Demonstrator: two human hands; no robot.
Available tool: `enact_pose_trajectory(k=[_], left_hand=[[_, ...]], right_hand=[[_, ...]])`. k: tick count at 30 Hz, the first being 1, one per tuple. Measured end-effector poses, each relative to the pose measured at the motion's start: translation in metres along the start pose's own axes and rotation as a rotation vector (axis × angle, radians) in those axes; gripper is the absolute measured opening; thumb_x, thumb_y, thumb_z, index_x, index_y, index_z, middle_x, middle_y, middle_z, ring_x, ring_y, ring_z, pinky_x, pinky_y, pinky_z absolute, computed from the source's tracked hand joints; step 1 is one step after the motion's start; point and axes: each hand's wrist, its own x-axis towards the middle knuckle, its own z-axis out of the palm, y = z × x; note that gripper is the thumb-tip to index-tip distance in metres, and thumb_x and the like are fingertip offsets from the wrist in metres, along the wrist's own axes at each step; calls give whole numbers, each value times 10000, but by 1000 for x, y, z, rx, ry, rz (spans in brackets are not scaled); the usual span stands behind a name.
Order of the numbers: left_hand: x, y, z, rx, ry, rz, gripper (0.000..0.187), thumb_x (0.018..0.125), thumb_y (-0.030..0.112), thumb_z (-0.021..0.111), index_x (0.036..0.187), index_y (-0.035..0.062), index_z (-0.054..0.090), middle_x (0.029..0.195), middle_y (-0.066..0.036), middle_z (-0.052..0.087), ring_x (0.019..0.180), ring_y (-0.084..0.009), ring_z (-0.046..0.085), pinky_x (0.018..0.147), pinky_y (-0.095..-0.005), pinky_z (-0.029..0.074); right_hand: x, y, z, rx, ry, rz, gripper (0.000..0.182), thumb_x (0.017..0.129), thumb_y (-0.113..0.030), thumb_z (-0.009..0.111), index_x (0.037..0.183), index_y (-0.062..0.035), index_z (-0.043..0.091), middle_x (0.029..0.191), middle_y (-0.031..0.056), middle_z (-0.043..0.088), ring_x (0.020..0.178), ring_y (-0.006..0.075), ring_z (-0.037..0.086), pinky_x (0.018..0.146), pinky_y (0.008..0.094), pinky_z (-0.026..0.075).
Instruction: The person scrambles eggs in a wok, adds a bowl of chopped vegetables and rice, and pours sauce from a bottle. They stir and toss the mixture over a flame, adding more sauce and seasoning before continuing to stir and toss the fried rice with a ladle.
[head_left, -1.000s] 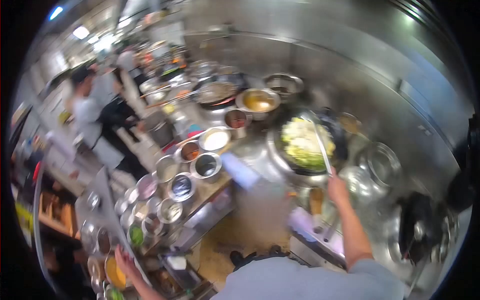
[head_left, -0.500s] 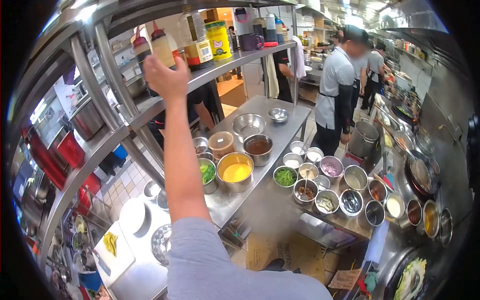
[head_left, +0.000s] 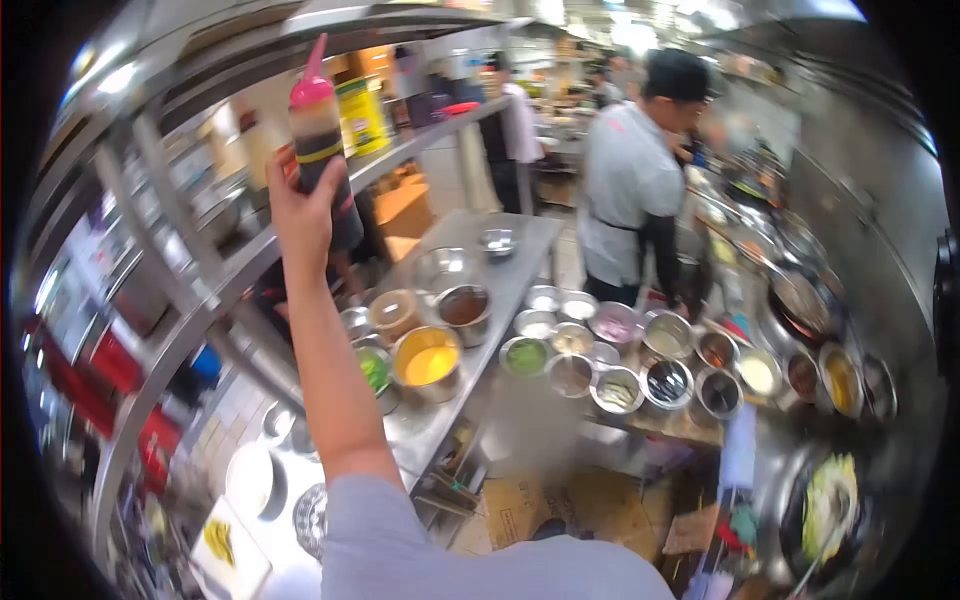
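Note:
My left hand (head_left: 305, 215) is raised at the upper left, its fingers wrapped round a squeeze bottle (head_left: 320, 145). The bottle has a pink pointed nozzle, dark liquid inside and a yellow band, and stands nearly upright in my grip beside the metal shelf (head_left: 400, 155). Part of its lower body is hidden by my hand. Behind it on the shelf is a yellow tin (head_left: 362, 115). My right hand is out of view. At the lower right, a wok (head_left: 800, 520) holds pale green leafy vegetable (head_left: 832, 505), with a thin utensil handle reaching into it.
Below the shelf, a steel table bears a pot of yellow liquid (head_left: 428, 358) and a pot of brown sauce (head_left: 463, 305). Several ingredient tins, one with purple pieces (head_left: 613, 322), stand mid-right. A co-worker (head_left: 630, 190) stands beyond them. A cutting board (head_left: 245, 560) lies lower left.
My left hand has taken the squeeze bottle from the shelf, lifting it and drawing it back. The view has swung, so the tins and co-worker appear further left. A utensil handle now shows in the wok.

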Motion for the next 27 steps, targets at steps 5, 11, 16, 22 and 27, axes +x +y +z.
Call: enact_pose_trajectory(k=[5,11,16,22,27], left_hand=[[-149,66,136,-237,-637,117,645,743,53,758,1295,24,425,1115,-115,609,993,-189,596,884,-314,454],[-330,175,304,-373,-1353,259,680,699,-18,724,1319,103,473,1062,-162,664,1004,-254,646,868,-346,481],[-423,249,389,110,-1588,660,483,760,168,707,1213,147,542,1001,-204,665,964,-385,628,809,-453,494],[-461,312,436,283,-1516,1071,504,734,167,719,1212,207,566,965,-162,675,926,-342,651,784,-444,513],[-449,342,448,309,-1474,1164,440,757,150,668,1184,219,587,970,-136,683,931,-324,658,796,-430,519]], right_hand=[[-31,-66,-41,-51,81,143,420,906,-187,514,1279,6,528,1236,223,580,1170,361,539,986,408,411],[-81,-114,-99,173,270,272,433,878,-231,587,1296,-128,537,1127,200,635,1040,354,610,895,411,471],[-106,-128,-134,311,295,380,415,895,-224,587,1301,-156,532,1027,175,672,978,353,632,861,411,483],[-131,-107,-164,249,361,320,415,898,-208,585,1306,-159,526,1002,183,672,962,353,635,841,410,486],[-137,-108,-185,274,326,348,413,897,-197,580,1304,-158,526,985,166,679,953,354,637,836,411,488]])
